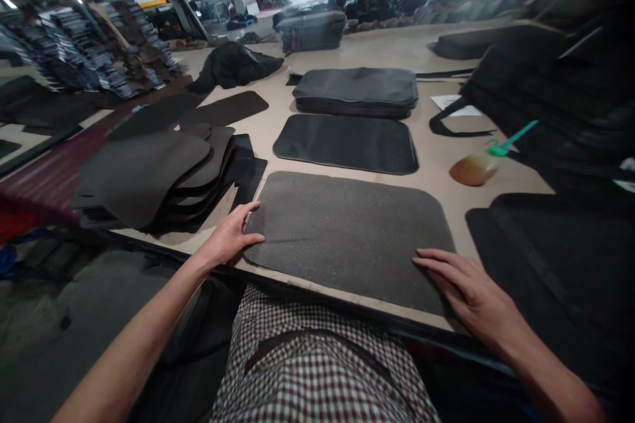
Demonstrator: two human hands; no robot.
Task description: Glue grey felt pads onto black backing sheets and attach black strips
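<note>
A dark grey sheet with rounded corners (342, 238) lies flat on the table in front of me. At its left edge rests my left hand (233, 234), thumb and fingers apart, the thumb lying over the sheet. My right hand (461, 284) lies on the sheet's right side with fingers stretched out; part of the thumb side is hidden. Just beyond lies a smoother black panel (347, 144) of similar shape. Behind that panel sits a neat stack of black panels (354, 92).
Dark curved pieces (143, 172) are piled at the left. On the right stand a bag of brown drink with a green straw (473, 168), more black panels (536, 264) and a heap of black material (550, 99). The table's front edge (347, 291) runs before my checked apron.
</note>
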